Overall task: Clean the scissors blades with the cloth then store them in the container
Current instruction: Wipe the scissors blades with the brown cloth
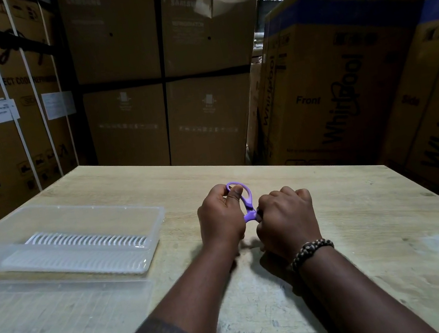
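Note:
Purple-handled scissors (246,201) are held between both hands above the middle of the wooden table (365,214). My left hand (220,215) grips the handle loops, with the thumb through one loop. My right hand (287,220) is curled in a fist around the blade end, which is hidden inside it. Whether a cloth is in that fist cannot be seen. The clear plastic container (79,236) with a white ribbed insert stands open to the left of my hands.
The container's clear lid (62,309) lies flat at the table's near left. Tall cardboard appliance boxes (342,73) stand close around the table's far and right sides. A beaded bracelet (311,251) is on my right wrist.

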{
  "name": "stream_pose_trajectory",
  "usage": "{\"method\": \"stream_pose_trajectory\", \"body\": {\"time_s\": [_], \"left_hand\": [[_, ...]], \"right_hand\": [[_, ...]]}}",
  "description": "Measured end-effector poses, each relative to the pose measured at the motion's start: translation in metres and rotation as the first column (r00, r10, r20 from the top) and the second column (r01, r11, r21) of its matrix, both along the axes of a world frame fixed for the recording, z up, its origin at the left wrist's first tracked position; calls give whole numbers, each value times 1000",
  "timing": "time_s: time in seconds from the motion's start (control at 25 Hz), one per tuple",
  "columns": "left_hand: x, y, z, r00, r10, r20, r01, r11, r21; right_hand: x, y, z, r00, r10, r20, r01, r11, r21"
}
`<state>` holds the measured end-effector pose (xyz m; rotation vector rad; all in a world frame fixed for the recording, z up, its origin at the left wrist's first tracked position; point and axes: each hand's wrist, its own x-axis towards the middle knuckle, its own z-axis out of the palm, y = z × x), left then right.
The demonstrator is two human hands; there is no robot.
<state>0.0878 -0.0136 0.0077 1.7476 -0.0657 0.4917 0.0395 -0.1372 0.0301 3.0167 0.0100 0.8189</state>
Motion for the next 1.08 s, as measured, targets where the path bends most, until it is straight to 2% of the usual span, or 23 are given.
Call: {"method": "stream_pose_trajectory", "body": {"time_s": [0.12,0.2,0.28,0.36,0.44,0.52,0.64,0.8,0.92,1.08], "left_hand": [[-3,0,2,1000,4,-8,-4,1000,-10],[-2,7,3,1000,23,-22,-23,999,-30],[1,18,4,998,50,-42,-52,997,-55],[3,25,4,996,70,-51,-73,995,-69],[2,24,4,997,66,-45,-68,995,-68],[2,21,3,997,61,-36,-64,996,-63],[7,21,0,995,92,-38,-95,993,-72],[8,19,-2,994,102,-28,-104,991,-78],[8,17,-2,996,88,-14,-89,994,-64],[5,13,0,998,60,5,-60,997,-48]], "right_hand": [[0,-3,4,1000,-14,7,14,1000,3],[0,-15,9,995,-96,-23,96,995,22],[-1,-37,11,978,-195,-74,205,966,160],[-1,-53,7,972,-217,-88,234,889,393],[2,-53,2,990,-143,-13,127,831,541],[1,-41,1,988,9,156,-102,792,602],[1,-28,1,910,209,358,-378,771,512],[1,-20,-1,826,370,425,-540,734,412],[3,-14,-3,802,422,423,-558,781,279],[8,-10,-8,885,365,290,-422,892,164]]}}
